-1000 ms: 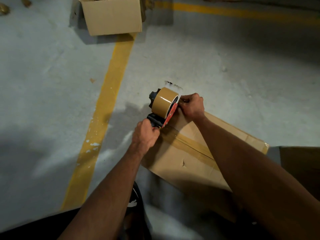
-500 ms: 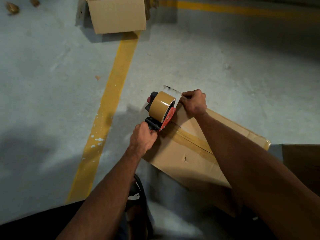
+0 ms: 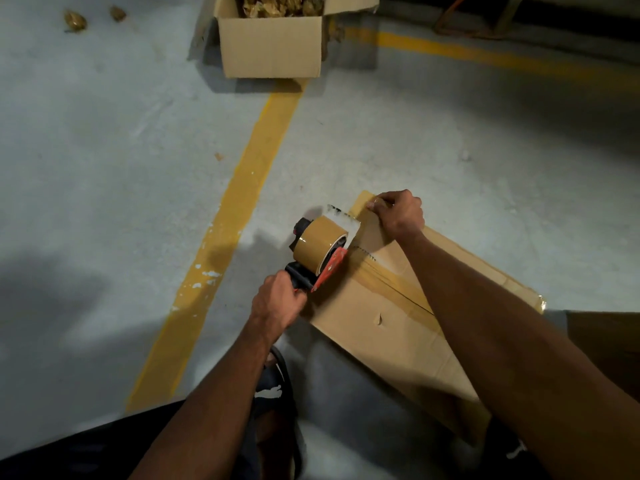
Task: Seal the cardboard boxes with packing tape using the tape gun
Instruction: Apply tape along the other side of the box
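Note:
A closed cardboard box (image 3: 391, 327) lies on the grey floor in front of me, with a strip of brown tape (image 3: 398, 282) along its centre seam. My left hand (image 3: 277, 303) grips the black handle of a red tape gun (image 3: 318, 254), which carries a brown tape roll and stands at the box's left end. My right hand (image 3: 398, 211) is curled at the box's far corner and pinches a piece of tape against it. My right forearm hides part of the seam.
An open cardboard box (image 3: 273, 51) with crumpled brown stuffing stands at the back on a yellow floor line (image 3: 242, 202). Two small brown lumps (image 3: 74, 20) lie far left. Another brown box edge (image 3: 606, 341) is at the right. My sandalled foot (image 3: 273, 389) is below.
The tape gun has tilted and drawn back a little from the far corner. My right hand has moved from beside the roll out to the box's far corner.

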Demonstrator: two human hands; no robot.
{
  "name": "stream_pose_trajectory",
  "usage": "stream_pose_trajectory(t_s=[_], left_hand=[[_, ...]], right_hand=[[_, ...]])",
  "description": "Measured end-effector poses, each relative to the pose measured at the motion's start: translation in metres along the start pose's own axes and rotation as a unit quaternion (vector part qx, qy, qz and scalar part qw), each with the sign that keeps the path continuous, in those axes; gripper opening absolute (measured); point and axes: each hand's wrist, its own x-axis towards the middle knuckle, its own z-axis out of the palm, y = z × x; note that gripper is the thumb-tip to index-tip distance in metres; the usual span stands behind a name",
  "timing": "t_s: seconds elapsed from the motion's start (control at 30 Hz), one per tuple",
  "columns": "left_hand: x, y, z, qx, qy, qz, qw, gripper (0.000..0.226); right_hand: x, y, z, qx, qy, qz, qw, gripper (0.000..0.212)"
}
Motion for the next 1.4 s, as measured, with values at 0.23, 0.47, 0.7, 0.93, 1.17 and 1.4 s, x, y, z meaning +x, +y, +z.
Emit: stream_pose_trajectory(t_s=[0.23,0.47,0.7,0.93,1.17,1.4], left_hand=[[-0.008,0.000,-0.006,-0.016,0.007,0.019,1.000,0.019],[-0.013,0.006,-0.011,-0.029,0.007,0.028,0.999,0.019],[-0.020,0.004,-0.012,-0.037,-0.002,0.025,0.999,0.017],[-0.047,-0.032,-0.019,0.014,0.002,-0.009,1.000,0.017],[-0.070,-0.059,-0.017,0.014,-0.014,-0.019,1.000,0.016],[-0.070,-0.064,-0.009,-0.011,0.007,-0.013,1.000,0.018]], right_hand=[[-0.090,0.026,0.024,-0.124,-0.070,-0.275,0.951,0.056],[-0.106,0.022,0.027,-0.234,-0.175,-0.233,0.928,0.060],[-0.106,0.009,0.024,-0.259,-0.198,-0.205,0.923,0.054],[-0.103,0.002,0.022,-0.316,-0.221,-0.179,0.905,0.081],[-0.114,-0.015,0.015,-0.341,-0.242,-0.161,0.894,0.089],[-0.160,-0.006,0.029,-0.347,-0.232,-0.255,0.872,0.065]])
